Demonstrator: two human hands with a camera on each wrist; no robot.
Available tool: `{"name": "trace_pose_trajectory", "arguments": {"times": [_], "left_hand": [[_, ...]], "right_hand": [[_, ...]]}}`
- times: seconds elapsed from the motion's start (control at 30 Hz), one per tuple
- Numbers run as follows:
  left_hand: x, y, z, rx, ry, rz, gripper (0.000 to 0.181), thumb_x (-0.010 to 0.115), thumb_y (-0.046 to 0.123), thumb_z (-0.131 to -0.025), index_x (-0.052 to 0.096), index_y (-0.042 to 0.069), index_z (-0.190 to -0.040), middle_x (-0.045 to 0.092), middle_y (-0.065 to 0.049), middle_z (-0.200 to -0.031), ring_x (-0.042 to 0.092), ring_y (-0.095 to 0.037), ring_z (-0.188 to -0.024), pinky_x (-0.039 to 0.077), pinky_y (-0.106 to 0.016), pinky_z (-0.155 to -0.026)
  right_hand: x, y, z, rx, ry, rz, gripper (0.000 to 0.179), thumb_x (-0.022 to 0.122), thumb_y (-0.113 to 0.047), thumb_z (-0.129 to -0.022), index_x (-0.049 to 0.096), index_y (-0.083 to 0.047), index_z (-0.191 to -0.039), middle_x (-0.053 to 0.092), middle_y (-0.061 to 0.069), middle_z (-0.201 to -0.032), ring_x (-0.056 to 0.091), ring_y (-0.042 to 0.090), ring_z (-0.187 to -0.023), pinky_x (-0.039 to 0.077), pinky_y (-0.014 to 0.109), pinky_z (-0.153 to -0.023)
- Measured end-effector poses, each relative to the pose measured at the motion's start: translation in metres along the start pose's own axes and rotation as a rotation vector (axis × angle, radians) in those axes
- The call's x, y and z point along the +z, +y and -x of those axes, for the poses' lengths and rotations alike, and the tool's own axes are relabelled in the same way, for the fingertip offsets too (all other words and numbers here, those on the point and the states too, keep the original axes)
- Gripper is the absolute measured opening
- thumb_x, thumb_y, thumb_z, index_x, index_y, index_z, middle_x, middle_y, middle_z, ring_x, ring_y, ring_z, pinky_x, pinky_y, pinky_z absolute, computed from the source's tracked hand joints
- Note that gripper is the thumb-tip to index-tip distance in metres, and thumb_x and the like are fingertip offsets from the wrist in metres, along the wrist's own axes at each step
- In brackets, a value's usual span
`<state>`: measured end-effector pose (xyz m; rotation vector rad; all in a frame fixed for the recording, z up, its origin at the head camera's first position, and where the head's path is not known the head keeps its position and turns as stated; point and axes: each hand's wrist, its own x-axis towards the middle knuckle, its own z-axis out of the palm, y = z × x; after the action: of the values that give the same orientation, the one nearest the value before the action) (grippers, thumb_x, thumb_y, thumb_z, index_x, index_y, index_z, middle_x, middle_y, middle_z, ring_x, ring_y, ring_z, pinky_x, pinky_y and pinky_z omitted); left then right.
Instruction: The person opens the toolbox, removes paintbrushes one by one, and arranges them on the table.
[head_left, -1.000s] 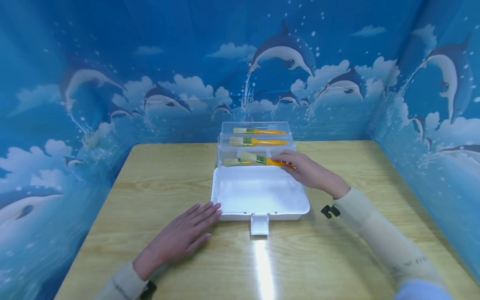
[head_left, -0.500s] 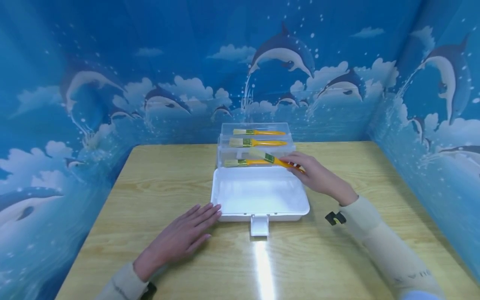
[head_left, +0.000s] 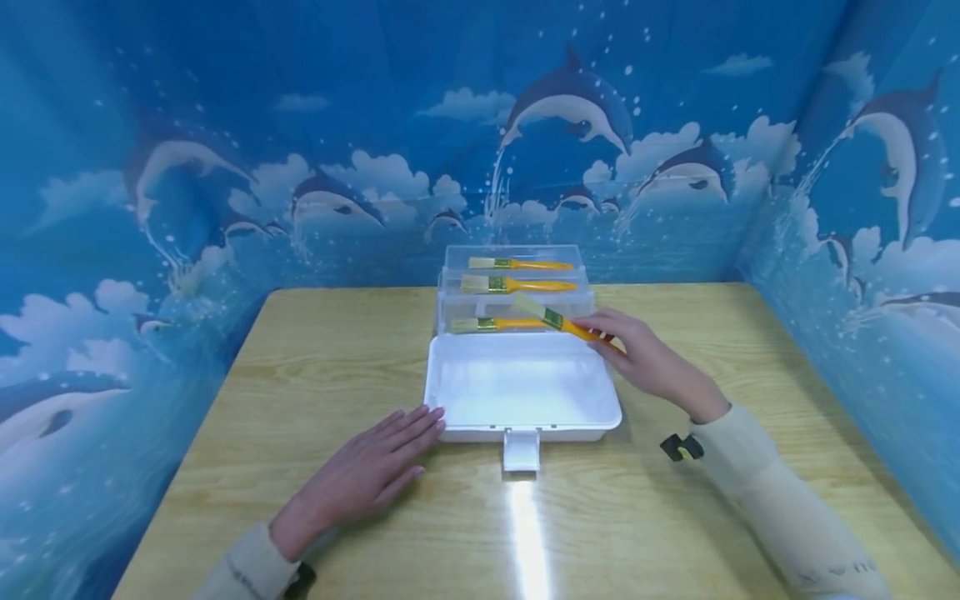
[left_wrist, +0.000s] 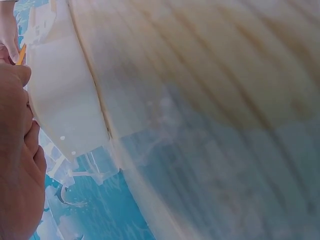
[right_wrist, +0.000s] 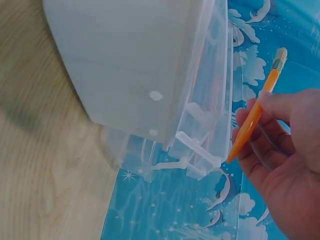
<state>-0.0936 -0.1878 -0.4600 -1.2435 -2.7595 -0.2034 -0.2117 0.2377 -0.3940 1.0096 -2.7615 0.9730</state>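
Observation:
My right hand (head_left: 637,350) pinches the orange handle of a paintbrush (right_wrist: 256,111) between thumb and fingers, its pale bristles pointing up and left in the head view. The brush hovers over the lowest clear tray of a white storage box (head_left: 521,435). In that tray lies another paintbrush (head_left: 495,324), partly covered by the held one. Two more brushes, a thicker paintbrush (head_left: 517,285) and a thinner paintbrush (head_left: 519,263), lie in the upper trays. My left hand (head_left: 363,471) rests with straight fingers, its fingertips at the box's front left corner.
The box stands open on a wooden table (head_left: 322,367), its clear stepped trays (head_left: 459,308) spread toward the back. A white latch (head_left: 521,451) hangs off the box front. Behind and to the sides stands a blue curtain (head_left: 375,83) printed with dolphins.
My right hand has moved right and slightly toward me with the paintbrush, lifting it off the lowest tray and uncovering more of the brush below. My left hand has stayed in place.

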Motion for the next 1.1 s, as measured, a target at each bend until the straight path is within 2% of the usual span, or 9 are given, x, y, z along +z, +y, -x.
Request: {"name": "trace_pose_trajectory", "arguments": {"times": [0.27, 0.47, 0.8, 1.1], "left_hand": [[-0.002, 0.001, 0.001, 0.004, -0.004, -0.004, 0.065, 0.053, 0.034, -0.106, 0.026, 0.016, -0.162, 0.023, 0.0, -0.169, 0.025, -0.019, -0.155, 0.002, -0.027, -0.129], [0.0, 0.001, 0.0, 0.002, -0.004, 0.003, 0.065, 0.052, 0.034, -0.106, 0.025, 0.017, -0.162, 0.022, 0.001, -0.169, 0.025, -0.018, -0.155, 0.0, -0.025, -0.129], [0.0, 0.002, 0.0, -0.005, 0.001, -0.006, 0.065, 0.053, 0.034, -0.106, 0.025, 0.016, -0.162, 0.022, 0.001, -0.169, 0.025, -0.018, -0.155, 0.001, -0.026, -0.129], [0.003, 0.001, 0.0, 0.02, 0.046, -0.02, 0.065, 0.056, 0.033, -0.105, 0.028, 0.015, -0.161, 0.024, 0.0, -0.169, 0.027, -0.019, -0.154, 0.005, -0.027, -0.129]], "right_hand": [[0.002, 0.005, 0.012, -0.044, 0.068, 0.014, 0.048, 0.067, 0.01, -0.092, 0.062, -0.004, -0.137, 0.067, 0.01, -0.123, 0.064, 0.017, -0.1, 0.061, 0.031, -0.081], [0.002, 0.009, 0.024, -0.06, 0.119, 0.031, 0.048, 0.068, 0.013, -0.09, 0.063, -0.002, -0.135, 0.068, 0.011, -0.12, 0.064, 0.016, -0.098, 0.06, 0.023, -0.077], [0.004, 0.015, 0.034, -0.006, 0.152, 0.038, 0.043, 0.067, 0.007, -0.093, 0.062, -0.001, -0.135, 0.068, 0.011, -0.118, 0.064, 0.015, -0.094, 0.058, 0.023, -0.073], [0.009, 0.016, 0.035, 0.016, 0.17, 0.042, 0.042, 0.067, 0.006, -0.094, 0.063, -0.002, -0.134, 0.068, 0.01, -0.119, 0.063, 0.014, -0.093, 0.057, 0.022, -0.07]]}}
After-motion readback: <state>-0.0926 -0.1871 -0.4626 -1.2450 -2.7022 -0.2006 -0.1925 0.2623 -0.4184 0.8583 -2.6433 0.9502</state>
